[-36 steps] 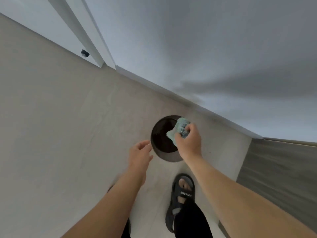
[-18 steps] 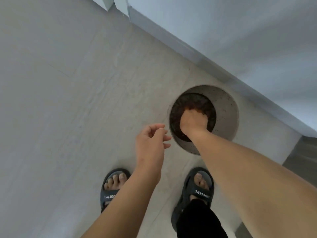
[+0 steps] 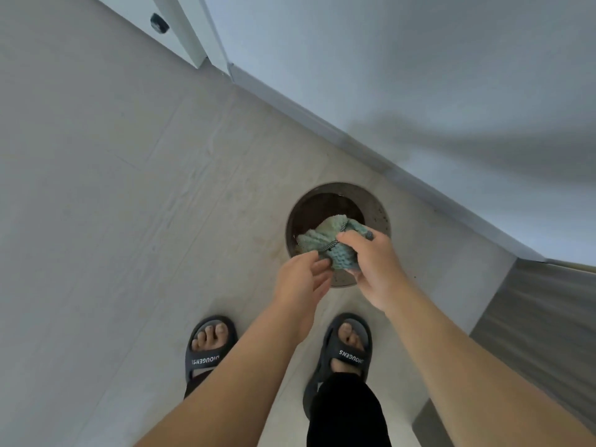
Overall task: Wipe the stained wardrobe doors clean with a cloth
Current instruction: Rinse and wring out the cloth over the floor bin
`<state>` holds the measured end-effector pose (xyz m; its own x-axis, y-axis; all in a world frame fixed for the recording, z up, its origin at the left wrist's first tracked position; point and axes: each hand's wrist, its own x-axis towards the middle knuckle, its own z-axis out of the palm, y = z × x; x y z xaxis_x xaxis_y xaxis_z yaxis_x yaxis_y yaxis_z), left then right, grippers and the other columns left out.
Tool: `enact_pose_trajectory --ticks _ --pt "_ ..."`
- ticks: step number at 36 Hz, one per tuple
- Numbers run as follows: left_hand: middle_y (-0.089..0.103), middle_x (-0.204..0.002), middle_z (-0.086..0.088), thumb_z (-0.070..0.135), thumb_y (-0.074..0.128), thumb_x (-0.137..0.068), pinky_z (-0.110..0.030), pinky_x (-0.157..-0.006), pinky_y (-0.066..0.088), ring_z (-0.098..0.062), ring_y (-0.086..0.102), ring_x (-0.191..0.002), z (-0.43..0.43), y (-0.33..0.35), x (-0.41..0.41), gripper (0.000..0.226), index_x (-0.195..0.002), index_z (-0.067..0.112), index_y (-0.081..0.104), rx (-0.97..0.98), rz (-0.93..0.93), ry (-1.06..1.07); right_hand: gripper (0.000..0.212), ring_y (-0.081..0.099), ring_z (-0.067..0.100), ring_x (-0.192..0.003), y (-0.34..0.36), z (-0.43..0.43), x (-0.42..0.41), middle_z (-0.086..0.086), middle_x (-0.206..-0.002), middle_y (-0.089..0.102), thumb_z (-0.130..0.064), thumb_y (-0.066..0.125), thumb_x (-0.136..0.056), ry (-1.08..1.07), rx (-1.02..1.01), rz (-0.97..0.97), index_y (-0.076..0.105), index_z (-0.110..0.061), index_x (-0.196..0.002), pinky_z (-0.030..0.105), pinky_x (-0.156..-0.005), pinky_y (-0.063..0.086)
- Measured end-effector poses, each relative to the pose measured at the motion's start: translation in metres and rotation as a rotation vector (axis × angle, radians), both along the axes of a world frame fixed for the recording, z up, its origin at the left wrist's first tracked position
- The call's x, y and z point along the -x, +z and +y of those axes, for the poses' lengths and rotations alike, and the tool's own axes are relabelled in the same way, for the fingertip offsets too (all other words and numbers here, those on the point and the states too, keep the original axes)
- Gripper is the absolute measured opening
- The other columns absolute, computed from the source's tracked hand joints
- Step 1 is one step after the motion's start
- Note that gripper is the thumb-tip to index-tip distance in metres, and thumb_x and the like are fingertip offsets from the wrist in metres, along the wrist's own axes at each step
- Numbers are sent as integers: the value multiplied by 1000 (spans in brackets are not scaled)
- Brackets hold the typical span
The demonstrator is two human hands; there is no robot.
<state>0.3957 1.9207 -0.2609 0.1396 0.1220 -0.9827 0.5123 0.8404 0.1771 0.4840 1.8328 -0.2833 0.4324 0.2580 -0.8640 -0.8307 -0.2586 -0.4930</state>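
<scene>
- The right hand (image 3: 375, 266) grips the green cloth (image 3: 332, 243) right above the bowl (image 3: 379, 208), likely so drips fall back in.
- The left hand (image 3: 303, 282) is loose, its fingers reaching the cloth's edge, probably to help squeeze.
- The bowl sits on the floor near the white wardrobe door (image 3: 387, 75), handy for wiping.

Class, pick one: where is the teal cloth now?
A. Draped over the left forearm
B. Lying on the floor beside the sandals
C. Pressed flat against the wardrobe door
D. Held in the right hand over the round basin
D: the right hand grips the bunched cloth above the basin on the floor.
</scene>
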Motion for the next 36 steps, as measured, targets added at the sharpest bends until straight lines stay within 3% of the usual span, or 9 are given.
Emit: enact_pose_trajectory --ticks 4,10,15,18,20,24,27,31,36 --pt "67 -123 -15 36 57 -107 -33 -81 59 -25 70 -106 -3 -7 -13 41 -137 8 55 26 38 34 38 65 31 -98 15 -14 3 21 -109 68 -10 56 -85 -208 -238 164 65 2 -120 42 -83 51" --pt "73 -126 -18 37 46 -110 -44 -97 57 -31 69 -116 1 -18 -14 48 -137 1 63 278 -199 174 62 62 38 -111 10 -20 6 25 -121 64 -15 55 -70 -202 -319 265 61 5 -128 53 -106 45" --pt "72 -123 -23 4 57 -105 -47 -83 63 -39 69 -115 -3 -35 -12 23 -126 3 63 -10 -107 132 26 67 45 -101 12 -14 12 28 -104 68 -14 57 -75 15 37 -70 67 0 -95 55 -88 56" --pt "72 -115 -23 -5 63 -99 -48 -88 61 -39 70 -108 -10 -37 -9 17 -107 10 66 -131 -69 52 14 62 22 -96 11 -10 21 13 -111 55 -15 65 -81 194 247 -382 62 -2 -86 27 -74 55" --pt "72 -108 -23 -9 62 -97 -45 -81 62 -38 71 -100 -14 -34 -8 21 -101 12 65 -167 -60 34 20 55 8 -110 9 -6 26 0 -129 47 -13 68 -82 262 237 -444 65 -2 -98 11 -83 46" --pt "75 -103 -24 -1 57 -103 -48 -84 64 -36 74 -94 -22 -27 -10 10 -103 6 65 -108 -85 53 10 46 7 -132 -1 5 38 -12 -152 42 -28 69 -89 261 194 -406 72 -21 -94 36 -106 44" --pt "77 -106 -23 4 61 -104 -51 -94 62 -37 75 -102 -23 -27 -13 12 -114 1 66 -35 -104 94 8 58 13 -121 -11 14 41 -1 -136 58 -40 67 -92 154 255 -406 69 -36 -98 40 -103 50" --pt "76 -105 -21 1 60 -102 -41 -80 62 -32 74 -95 -15 -33 -17 12 -114 4 63 -18 -125 58 21 62 16 -80 -24 23 30 6 -93 64 -33 58 -98 157 342 -445 57 -11 -97 37 -73 54" --pt "74 -113 -22 1 56 -104 -46 -84 60 -35 70 -103 -11 -46 -21 15 -114 9 63 -60 -103 -6 13 56 13 -74 -53 32 14 0 -85 57 -23 51 -102 167 425 -416 49 -11 -102 31 -64 42"
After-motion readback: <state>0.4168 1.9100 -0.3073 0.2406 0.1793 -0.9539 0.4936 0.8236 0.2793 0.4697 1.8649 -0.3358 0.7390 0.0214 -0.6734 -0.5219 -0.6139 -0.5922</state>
